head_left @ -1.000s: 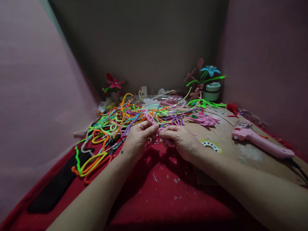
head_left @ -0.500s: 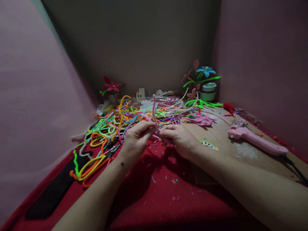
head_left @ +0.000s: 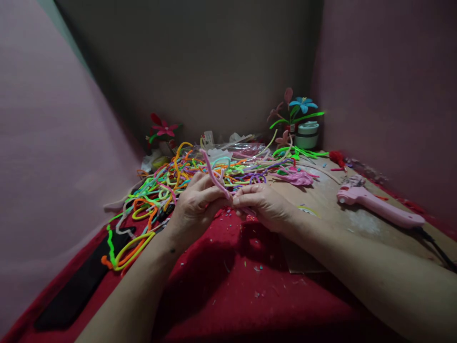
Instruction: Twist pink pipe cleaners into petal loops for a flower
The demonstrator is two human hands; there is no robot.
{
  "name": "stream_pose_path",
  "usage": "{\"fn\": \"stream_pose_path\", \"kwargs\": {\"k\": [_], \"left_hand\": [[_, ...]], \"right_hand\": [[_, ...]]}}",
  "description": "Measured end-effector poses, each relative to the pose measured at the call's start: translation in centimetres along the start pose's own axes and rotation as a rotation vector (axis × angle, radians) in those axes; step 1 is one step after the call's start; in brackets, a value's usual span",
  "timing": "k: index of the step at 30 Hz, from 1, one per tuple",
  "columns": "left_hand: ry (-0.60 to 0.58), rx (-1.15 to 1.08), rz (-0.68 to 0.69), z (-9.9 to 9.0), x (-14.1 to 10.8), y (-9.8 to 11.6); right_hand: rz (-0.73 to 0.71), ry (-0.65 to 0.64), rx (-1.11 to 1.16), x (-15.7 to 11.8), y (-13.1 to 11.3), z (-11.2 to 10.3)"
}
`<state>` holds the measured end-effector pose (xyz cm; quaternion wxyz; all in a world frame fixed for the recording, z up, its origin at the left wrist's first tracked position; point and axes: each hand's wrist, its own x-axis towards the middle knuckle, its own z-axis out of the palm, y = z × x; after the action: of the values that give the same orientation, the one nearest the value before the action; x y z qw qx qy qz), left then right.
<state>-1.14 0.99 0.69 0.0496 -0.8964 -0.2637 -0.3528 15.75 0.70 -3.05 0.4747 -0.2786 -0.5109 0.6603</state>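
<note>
A pink pipe cleaner (head_left: 213, 175) is pinched between both hands above the red cloth (head_left: 232, 305). Its free end leans up and to the left over my left hand (head_left: 200, 202), whose fingers are closed on it. My right hand (head_left: 259, 204) grips the pink piece near its lower end, close beside the left fingertips. What lies inside the right fingers is partly hidden. Behind the hands spreads a tangled heap of colourful pipe cleaners (head_left: 178, 171).
A pink glue gun (head_left: 380, 206) lies on the board (head_left: 328, 238) at right. Pink pipe-cleaner pieces (head_left: 298, 177) are behind my right hand. A black flat object (head_left: 71, 290) lies at left. Flowers (head_left: 303, 104) and a mint container (head_left: 307, 135) stand at the back.
The upright pink pipe cleaner has tilted to the left. My left hand has turned and shifted slightly, now covering most of the scissors. My right hand keeps nearly the same place.
</note>
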Motion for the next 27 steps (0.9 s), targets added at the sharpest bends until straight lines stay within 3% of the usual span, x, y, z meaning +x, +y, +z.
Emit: {"fn": "stream_pose_path", "kwargs": {"k": [3, 6, 10, 12, 14, 16, 19, 23, 27], "left_hand": [[-0.066, -0.003, -0.041, -0.4, 0.1, 0.6], [-0.133, -0.201, -0.345, -0.4, 0.1, 1.1], [-0.165, -0.892, -0.946, 0.3, 0.0, 1.2], [-0.2, -1.273, -1.113, 0.8, -0.1, 1.1], [-0.26, -1.524, -1.19, 1.1, -0.2, 1.1], [-0.272, -1.587, -1.188, 1.1, -0.1, 1.3], [-0.125, -1.36, -1.071, 0.5, 0.0, 1.8], [0.151, -0.875, -0.741, -0.3, 0.3, 2.3], [0.162, -0.607, -0.435, -0.5, 0.2, 2.3]], "right_hand": [[-0.025, 0.009, -0.166, -0.1, -0.1, 0.1], [-0.157, 0.058, -0.484, -0.6, -0.2, 0.6], [-0.61, 0.174, -0.953, -1.6, -0.4, 1.1], [-0.835, 0.194, -1.103, -1.9, -0.4, 1.2], [-0.977, 0.202, -1.202, -2.1, -0.3, 1.2], [-1.039, 0.206, -1.224, -2.1, -0.3, 1.2], [-1.03, 0.228, -1.096, -2.2, -0.4, 1.4], [-0.812, 0.273, -0.817, -2.5, -0.8, 1.9], [-0.593, 0.242, -0.605, -2.5, -1.1, 2.1]]}}
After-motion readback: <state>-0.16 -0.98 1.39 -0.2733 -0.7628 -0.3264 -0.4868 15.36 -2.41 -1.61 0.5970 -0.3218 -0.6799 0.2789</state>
